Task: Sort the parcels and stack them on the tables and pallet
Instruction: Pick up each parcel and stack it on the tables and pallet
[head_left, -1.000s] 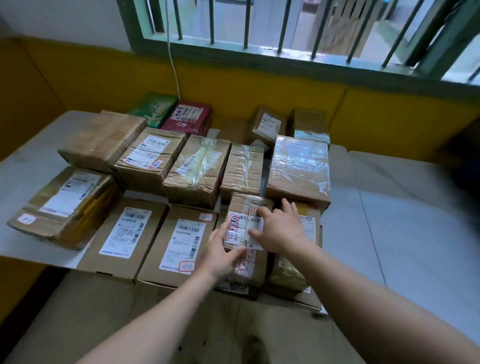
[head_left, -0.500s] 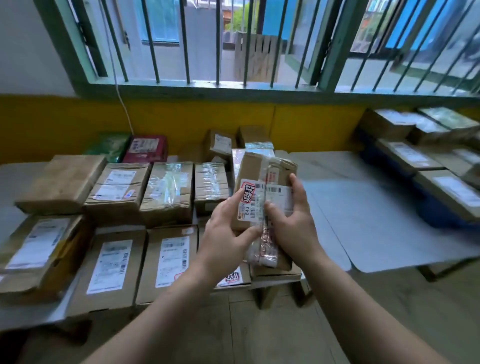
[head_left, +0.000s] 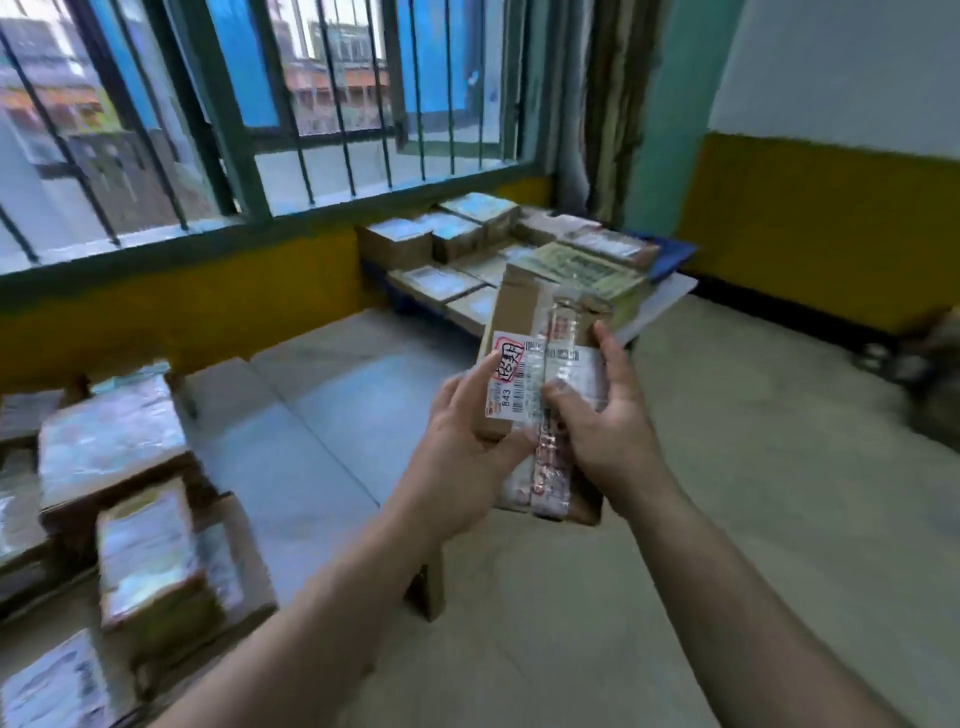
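A small brown cardboard parcel (head_left: 524, 317) with a white barcode label and clear tape is held up in front of me, long side upright. My left hand (head_left: 460, 441) grips its left edge, thumb laid across the label. My right hand (head_left: 605, 426) grips its right edge, thumb on the tape strip. Several taped parcels (head_left: 119, 457) lie packed on the grey table (head_left: 311, 447) at the left. More parcels (head_left: 447, 234) are stacked on a blue pallet (head_left: 670, 254) under the window, partly hidden behind the held parcel.
A barred green window (head_left: 249, 145) fills the far wall above a yellow band. Bare concrete floor (head_left: 753, 493) spreads to the right. A dark blurred object (head_left: 930, 374) sits at the right edge by the wall. A table leg (head_left: 428, 587) stands below my left wrist.
Both hands lifted the small parcel off the table stack and carried it rightward. My view swung right, from the table of parcels toward the pallet in the corner.
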